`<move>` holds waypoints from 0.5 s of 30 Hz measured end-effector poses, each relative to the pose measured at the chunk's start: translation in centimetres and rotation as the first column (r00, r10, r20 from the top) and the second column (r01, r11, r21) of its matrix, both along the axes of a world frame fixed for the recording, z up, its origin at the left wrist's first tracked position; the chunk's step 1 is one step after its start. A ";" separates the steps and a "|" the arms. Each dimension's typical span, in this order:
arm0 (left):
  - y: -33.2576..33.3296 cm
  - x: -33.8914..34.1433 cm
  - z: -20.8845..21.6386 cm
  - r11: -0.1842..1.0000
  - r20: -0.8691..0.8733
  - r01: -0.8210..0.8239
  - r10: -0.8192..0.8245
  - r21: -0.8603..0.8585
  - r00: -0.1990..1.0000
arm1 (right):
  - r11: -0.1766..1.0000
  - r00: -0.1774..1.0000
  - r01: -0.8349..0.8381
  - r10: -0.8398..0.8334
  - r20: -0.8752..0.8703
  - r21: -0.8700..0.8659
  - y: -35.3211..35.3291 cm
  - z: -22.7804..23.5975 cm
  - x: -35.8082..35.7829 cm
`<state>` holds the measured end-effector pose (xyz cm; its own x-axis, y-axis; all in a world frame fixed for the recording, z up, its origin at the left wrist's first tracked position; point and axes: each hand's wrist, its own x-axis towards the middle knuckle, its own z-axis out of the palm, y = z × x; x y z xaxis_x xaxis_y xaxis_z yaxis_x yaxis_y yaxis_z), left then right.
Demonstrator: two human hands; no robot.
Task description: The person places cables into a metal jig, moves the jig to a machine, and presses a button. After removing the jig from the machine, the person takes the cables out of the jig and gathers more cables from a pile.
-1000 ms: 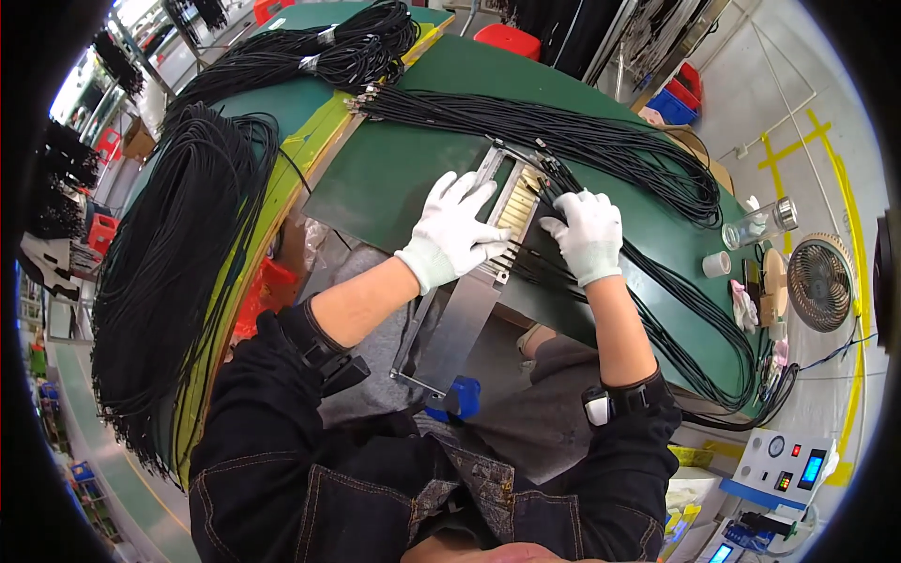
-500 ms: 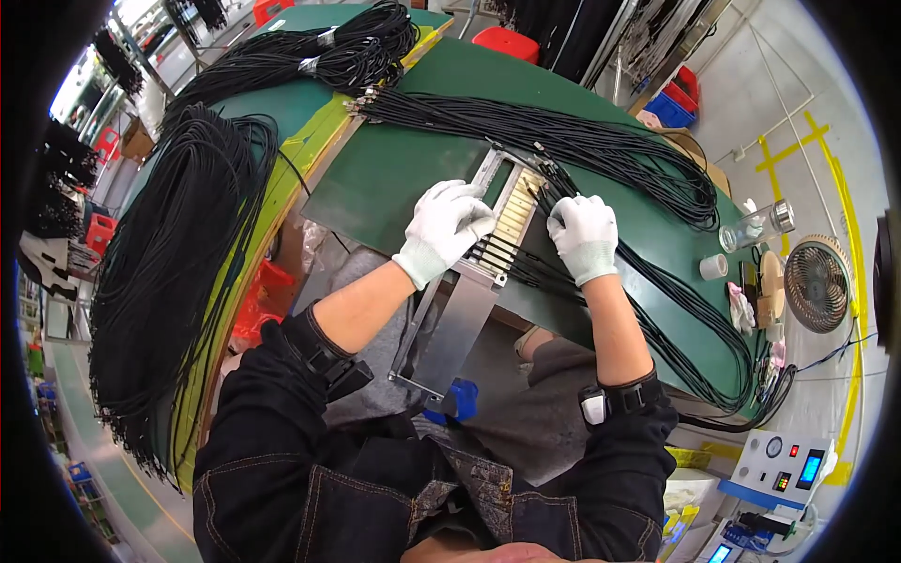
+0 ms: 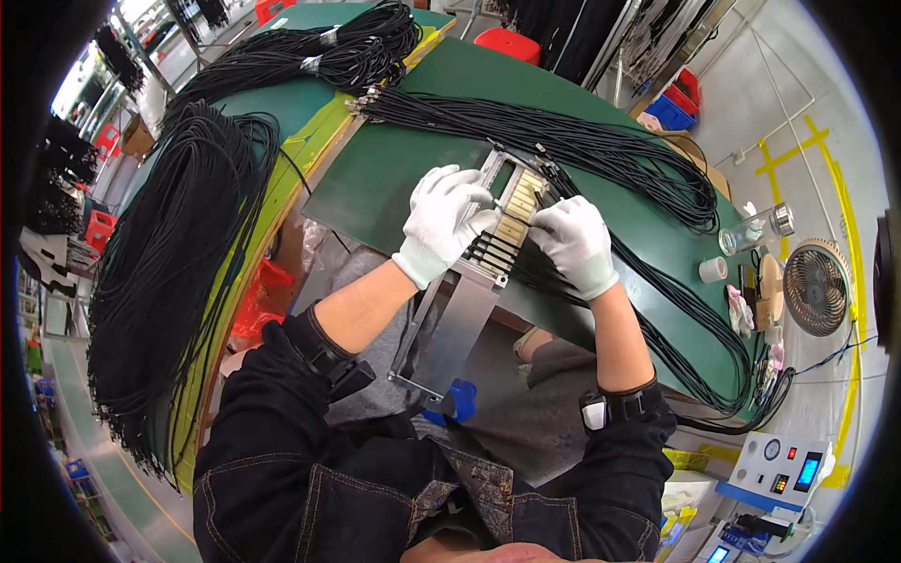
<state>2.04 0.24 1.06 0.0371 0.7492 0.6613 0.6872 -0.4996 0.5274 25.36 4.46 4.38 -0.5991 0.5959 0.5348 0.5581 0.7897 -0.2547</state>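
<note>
Overall, one smooth green table spreads beside at least three floppy black bundles. One slotted metal fixture juts over its near edge, thin cables in it. Two white-gloved hands, left hand and right hand, partly hide it, grips narrow; whether either pinches anything I cannot tell. Rightward: one glass jar, one white cylinder.

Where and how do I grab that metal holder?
Probably grip the slotted metal holder by its near end's long edges, from the person's side: that flat part juts past the green tabletop, while left hand and right hand crowd its far half.
</note>
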 end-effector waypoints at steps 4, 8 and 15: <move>0.3 0.0 0.1 0.991 -0.120 0.043 -0.027 0.128 0.992 | 0.999 0.999 -0.048 0.048 0.003 -0.012 -0.9 0.2 -1.1; -0.2 0.0 0.6 0.965 -0.064 0.238 -0.232 0.107 0.971 | 0.989 0.985 -0.105 0.089 -0.151 -0.103 -2.8 -0.4 -3.4; -0.8 -0.1 1.1 0.951 -0.008 0.310 -0.310 0.013 0.951 | 0.904 0.990 -0.104 0.056 -0.126 -0.414 -2.3 0.8 -2.6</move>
<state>1.92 -0.60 2.15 0.2697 0.6907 0.6709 0.5005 -0.6958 0.5151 22.79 2.18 5.21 -0.6067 0.7318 0.3106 0.4477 0.6374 -0.6271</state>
